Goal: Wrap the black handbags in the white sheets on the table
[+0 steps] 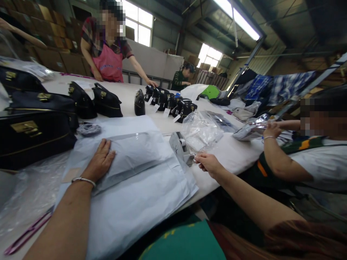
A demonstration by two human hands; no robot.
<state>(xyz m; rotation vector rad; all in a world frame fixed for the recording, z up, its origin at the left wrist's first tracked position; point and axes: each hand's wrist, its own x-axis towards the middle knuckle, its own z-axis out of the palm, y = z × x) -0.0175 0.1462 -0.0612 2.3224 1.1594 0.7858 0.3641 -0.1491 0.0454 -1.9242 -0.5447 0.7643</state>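
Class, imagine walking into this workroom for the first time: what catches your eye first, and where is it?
Large black bags with gold-coloured clasps loom at the far left. In the foreground, the person's left hand lies flat on a grey package, while the right hand, fingers curled, is beside what looks like a tape dispenser. Beyond, a pink apron stands out on a co-worker.
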